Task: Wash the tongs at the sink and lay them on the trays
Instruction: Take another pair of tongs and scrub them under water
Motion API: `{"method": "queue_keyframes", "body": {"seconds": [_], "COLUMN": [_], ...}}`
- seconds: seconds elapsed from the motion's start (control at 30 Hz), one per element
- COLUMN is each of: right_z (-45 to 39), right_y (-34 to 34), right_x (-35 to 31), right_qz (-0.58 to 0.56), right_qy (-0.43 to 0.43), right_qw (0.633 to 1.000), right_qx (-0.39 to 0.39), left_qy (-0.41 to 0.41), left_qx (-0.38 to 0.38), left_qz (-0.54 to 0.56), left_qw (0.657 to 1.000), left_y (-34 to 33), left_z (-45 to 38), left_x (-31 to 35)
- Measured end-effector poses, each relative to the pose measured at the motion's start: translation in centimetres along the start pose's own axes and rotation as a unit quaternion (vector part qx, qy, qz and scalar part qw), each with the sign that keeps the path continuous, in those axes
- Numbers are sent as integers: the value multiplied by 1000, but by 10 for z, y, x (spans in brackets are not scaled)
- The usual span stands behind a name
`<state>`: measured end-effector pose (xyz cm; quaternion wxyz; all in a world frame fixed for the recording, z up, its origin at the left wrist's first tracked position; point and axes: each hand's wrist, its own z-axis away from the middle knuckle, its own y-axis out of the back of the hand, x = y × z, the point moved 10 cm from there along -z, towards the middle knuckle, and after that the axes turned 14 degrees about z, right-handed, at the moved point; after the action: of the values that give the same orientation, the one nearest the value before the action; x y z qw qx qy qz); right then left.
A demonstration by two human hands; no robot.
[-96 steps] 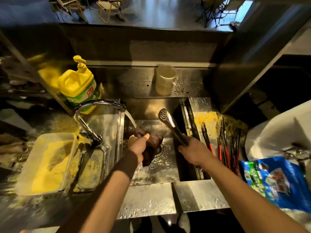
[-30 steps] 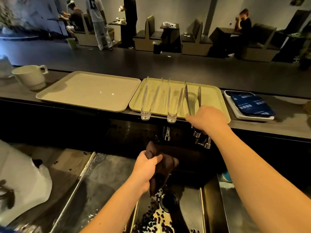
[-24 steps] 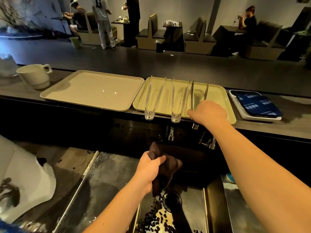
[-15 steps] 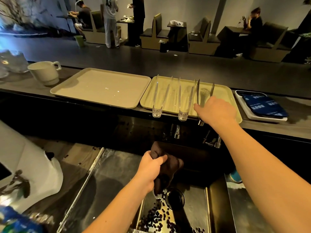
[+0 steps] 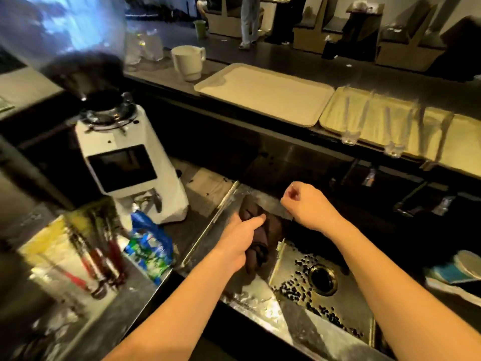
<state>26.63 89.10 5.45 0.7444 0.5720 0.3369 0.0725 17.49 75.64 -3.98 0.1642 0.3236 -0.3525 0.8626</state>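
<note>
Steel sink (image 5: pixel 291 303) (beans scattered), left hand (image 5: pixel 238 242) clutching brown cloth (image 5: pixel 260 238), right hand (image 5: pixel 308 204) clenched, empty.

The sink (image 5: pixel 299 259) basin is open from above; loose dark beans lie around the drain (image 5: pixel 322 279). A dark cloth (image 5: pixel 256 230) covers the left rim. Left of the sink, a white grinder (image 5: pixel 125 162), a blue bag (image 5: pixel 149 246) and a cluster of red-handled tongs (image 5: pixel 96 259) crowd the counter. On the raised ledge, the left tray (image 5: pixel 263 93) offers bare surface; washed tongs (image 5: pixel 390 126) occupy the right tray (image 5: pixel 335 110). A mug (image 5: pixel 188 62) stands beside the left tray.
</note>
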Motion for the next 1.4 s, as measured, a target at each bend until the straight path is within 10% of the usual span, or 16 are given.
{"method": "queue_keyframes", "body": {"seconds": [0.4, 0.6, 1.4], "right_z": [45, 65, 21], "right_y": [-205, -259, -426], "right_x": [-260, -327, -413], "right_qz": [20, 55, 293], "right_qy": [151, 146, 314], "right_qw": [979, 979, 879], "right_qx": [-134, -133, -206], "left_qy": [-93, -88, -71], "left_qx": [157, 122, 313], "left_qz": [107, 147, 247], "left_qw": [977, 978, 914], "left_y": [303, 390, 487], "left_z": [82, 114, 80], "left_x": [84, 103, 97]}}
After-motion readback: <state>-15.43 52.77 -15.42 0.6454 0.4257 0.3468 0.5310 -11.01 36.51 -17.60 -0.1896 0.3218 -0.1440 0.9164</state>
